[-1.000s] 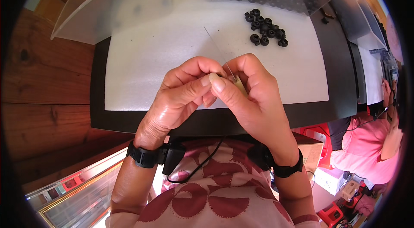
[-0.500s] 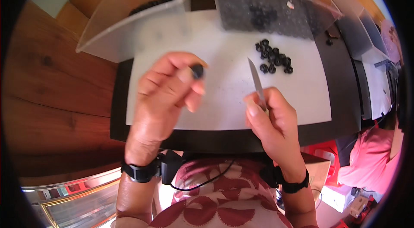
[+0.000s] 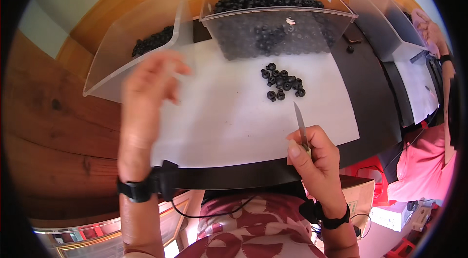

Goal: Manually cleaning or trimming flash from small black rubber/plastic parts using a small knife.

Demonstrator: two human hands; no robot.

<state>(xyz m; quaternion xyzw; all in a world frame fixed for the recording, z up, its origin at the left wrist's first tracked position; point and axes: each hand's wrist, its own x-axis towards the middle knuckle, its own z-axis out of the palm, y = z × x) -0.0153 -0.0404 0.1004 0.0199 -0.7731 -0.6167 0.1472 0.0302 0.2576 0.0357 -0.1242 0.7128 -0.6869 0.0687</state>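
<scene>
My left hand (image 3: pixel 148 80) hovers by the near edge of the left clear bin (image 3: pixel 105 65), smeared by motion. Its fingers look apart, and no black part shows between them. My right hand (image 3: pixel 316 158) is closed round the handle of a small knife (image 3: pixel 300 124), with the blade pointing up and away from me. Beyond the blade tip, a loose pile of small round black parts (image 3: pixel 282 80) lies on the white sheet (image 3: pixel 219 131). More black parts (image 3: pixel 155 41) are heaped inside the left bin.
A large clear bin (image 3: pixel 278 14) full of black parts stands at the back of the dark table (image 3: pixel 373 97). One loose black part (image 3: pixel 350 49) lies to its right. Farther right is another clear bin (image 3: pixel 385 29). A person in pink (image 3: pixel 419 170) is at the right.
My left hand has moved left to the left bin; the black part it pinched no longer shows. My right hand still holds the knife. The whole view has shifted.
</scene>
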